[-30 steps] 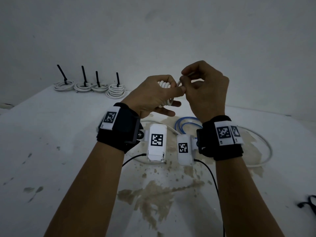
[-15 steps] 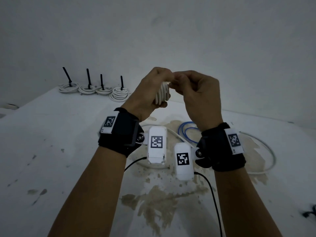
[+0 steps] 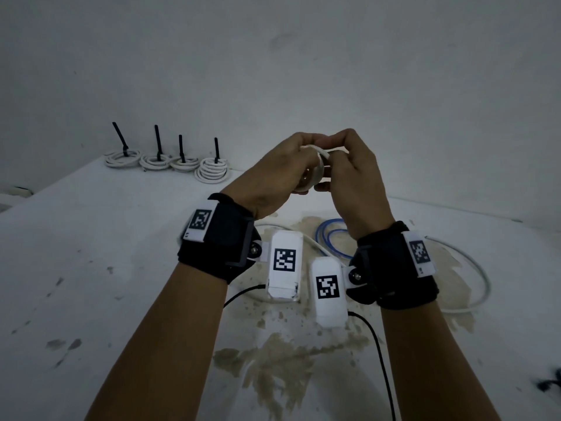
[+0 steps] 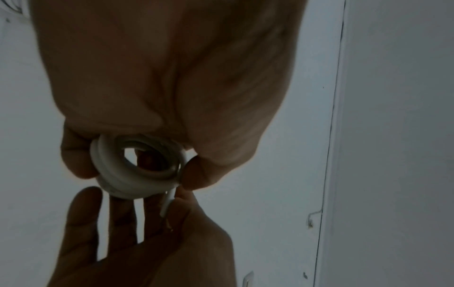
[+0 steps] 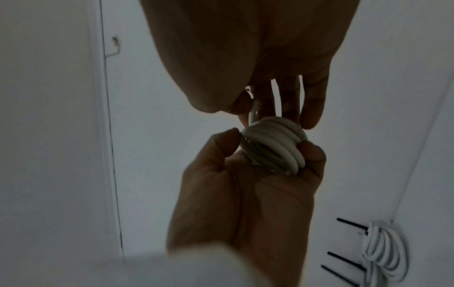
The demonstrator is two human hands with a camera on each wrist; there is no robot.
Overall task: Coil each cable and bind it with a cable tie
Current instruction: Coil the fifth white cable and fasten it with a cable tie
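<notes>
While both hands are raised above the bench point(image 3: 91, 238), the left hand point(image 3: 273, 174) grips a small white cable coil point(image 3: 315, 174), its thumb curled against one side of the stacked turns and its fingers curled round the other. Seen from the left wrist, the coil point(image 4: 137, 174) shows as a tight ring with an open middle, pinched between thumb and fingertips; from the right wrist its turns point(image 5: 275, 147) lie side by side, resting against the left palm. The right hand point(image 3: 355, 177) meets it from the opposite side: thumb and forefinger pinch the loose cable end point(image 4: 168, 202) just beside the coil's rim, while the other fingers point(image 5: 312, 108) stretch out straight behind the coil, the outermost fingertip touching its edge. Both hands are thus clamped on the same cable, one on the wound part and one on the tail. Below the wrists, on the stained bench, a blue cable point(image 3: 331, 235) lies in loose loops, and a long white cable point(image 3: 473, 268) curves out beyond the right wrist. Far beyond the left hand, near the wall, four bound white coils point(image 3: 182, 162) sit in a row, each with a black cable tie point(image 3: 158, 141) standing up from it.
</notes>
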